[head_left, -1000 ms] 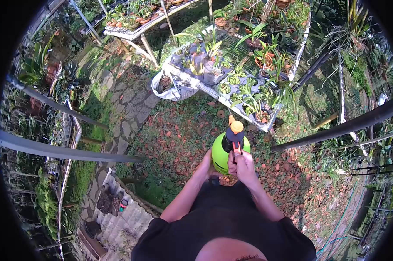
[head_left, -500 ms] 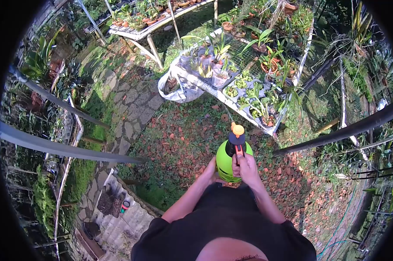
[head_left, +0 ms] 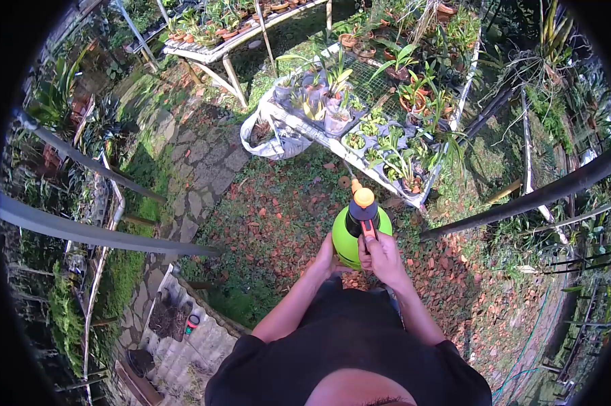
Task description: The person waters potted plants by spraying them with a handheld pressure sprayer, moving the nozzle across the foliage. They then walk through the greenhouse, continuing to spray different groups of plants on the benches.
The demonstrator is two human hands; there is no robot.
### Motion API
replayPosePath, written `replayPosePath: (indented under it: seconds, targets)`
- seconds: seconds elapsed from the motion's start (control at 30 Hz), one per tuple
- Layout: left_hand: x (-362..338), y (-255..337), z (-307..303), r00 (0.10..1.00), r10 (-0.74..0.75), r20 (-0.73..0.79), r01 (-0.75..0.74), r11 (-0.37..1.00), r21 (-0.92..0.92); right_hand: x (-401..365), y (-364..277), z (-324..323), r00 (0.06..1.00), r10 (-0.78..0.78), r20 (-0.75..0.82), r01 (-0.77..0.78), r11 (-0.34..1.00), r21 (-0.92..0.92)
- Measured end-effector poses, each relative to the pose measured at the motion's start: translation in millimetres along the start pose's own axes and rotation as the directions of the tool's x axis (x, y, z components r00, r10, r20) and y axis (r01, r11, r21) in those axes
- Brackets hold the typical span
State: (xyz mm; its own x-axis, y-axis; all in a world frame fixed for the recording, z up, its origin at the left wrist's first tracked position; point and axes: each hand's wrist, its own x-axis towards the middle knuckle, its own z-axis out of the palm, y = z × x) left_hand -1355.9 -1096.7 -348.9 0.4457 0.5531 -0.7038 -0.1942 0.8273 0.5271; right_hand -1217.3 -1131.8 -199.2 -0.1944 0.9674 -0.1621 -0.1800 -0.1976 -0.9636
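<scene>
A lime-green pump sprayer with a dark collar, an orange-yellow knob and nozzle is held in front of my body. My right hand wraps round its handle, near the red trigger. Against the bottle's lower left side, my left hand supports it, its fingers partly hidden behind the bottle. The nozzle points away from me toward the near edge of a bench that carries potted plants.
A white sack hangs at the bench's left corner. Another plant bench stands farther back. Dark poles slant in from the right, and a grey pole from the left. Corrugated sheeting with a small red-and-green item lies lower left.
The sprayer and both hands have shifted slightly left and up in view. The surroundings have slid a little left as my head moved. Both hands keep their hold.
</scene>
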Motion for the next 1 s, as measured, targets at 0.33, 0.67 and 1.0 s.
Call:
replayPosePath:
  seconds: [0.33,0.67,1.0]
  targets:
    - [-14.8,-6.8,11.3,0.993,-0.114,0.004,0.114,0.990,0.081,-8.7,10.6,-6.7,0.987,0.130,-0.099,-0.115,0.983,0.140]
    - [-2.1,7.5,26.8,0.999,-0.017,0.046,0.010,0.989,0.146,-15.5,0.2,-11.0,0.980,-0.009,-0.200,0.029,0.995,0.098]
    - [-16.5,-14.8,22.4,0.971,-0.180,0.159,0.180,0.984,0.017,-28.6,4.0,-14.7,0.991,0.124,-0.052,-0.122,0.991,0.049]
